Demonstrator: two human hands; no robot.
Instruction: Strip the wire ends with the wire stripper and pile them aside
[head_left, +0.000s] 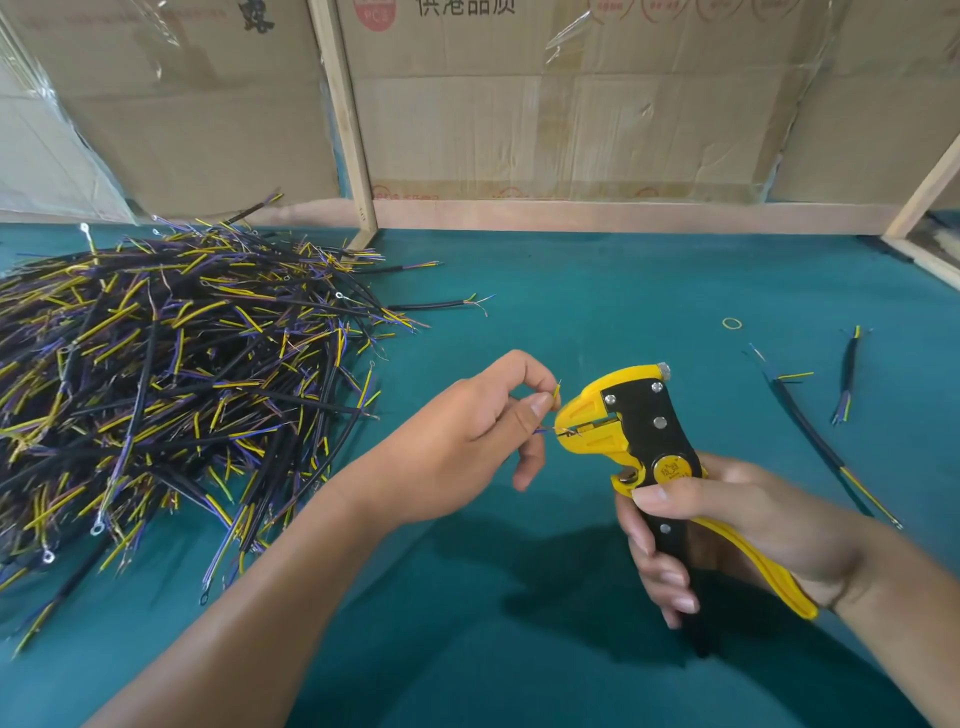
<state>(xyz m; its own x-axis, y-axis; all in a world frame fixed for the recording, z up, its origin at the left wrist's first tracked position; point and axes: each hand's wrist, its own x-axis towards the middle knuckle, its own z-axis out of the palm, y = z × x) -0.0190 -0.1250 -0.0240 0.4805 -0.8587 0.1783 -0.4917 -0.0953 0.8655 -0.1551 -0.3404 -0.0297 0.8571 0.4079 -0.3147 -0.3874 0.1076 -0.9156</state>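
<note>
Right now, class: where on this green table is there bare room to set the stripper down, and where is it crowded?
Free: the green table between the big wire pile and the rubber band, behind both hands; also the near strip between the forearms. Crowded: the whole left side under the pile, and the right edge, where loose wires lie.

A teal cloth-covered surface (597, 312) is carrying the work. A big heap of black, yellow and purple wires (171, 374) is lying on its left part, with some ends straying toward the middle. A yellow rubber band (732, 323) is resting far right, near two loose wires (810, 431) (848, 379) lying well apart from the heap.
</note>
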